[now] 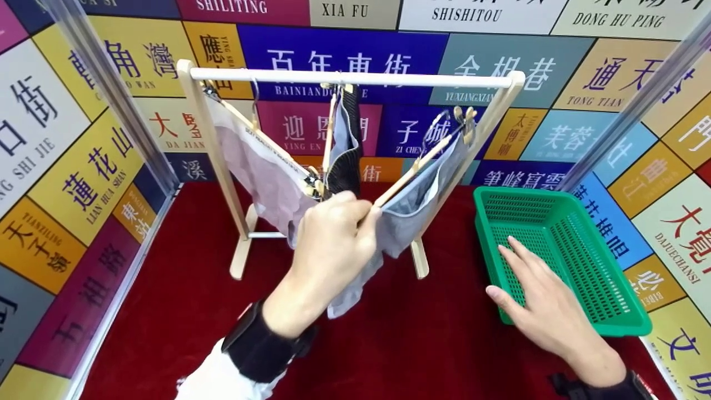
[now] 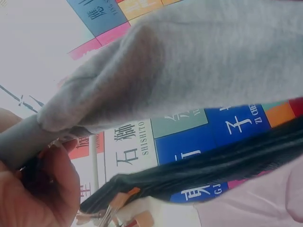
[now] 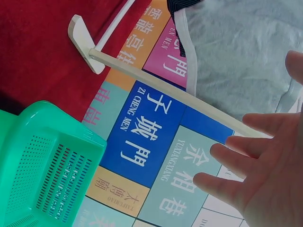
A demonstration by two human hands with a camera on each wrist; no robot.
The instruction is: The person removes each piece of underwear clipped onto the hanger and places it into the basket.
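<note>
My left hand (image 1: 333,244) grips the near end of a wooden clip hanger (image 1: 414,171). Grey underwear (image 1: 397,236) hangs from this hanger, and in the left wrist view its grey cloth (image 2: 203,61) stretches away from the curled fingers (image 2: 61,177). The hanger's thin hook shows below the rack's rail in the head view. Fingers spread, my right hand (image 1: 547,308) is over the left side of a green basket (image 1: 616,328). In the right wrist view that hand (image 3: 265,165) holds nothing.
A small wooden clothes rack (image 1: 222,166) with a white rail (image 1: 389,79) stands on a dark red cloth (image 1: 183,311). Pink underwear (image 1: 266,183) and black underwear (image 1: 347,166) hang from it on clip hangers. Behind stands a wall of coloured lettered panels (image 1: 344,50).
</note>
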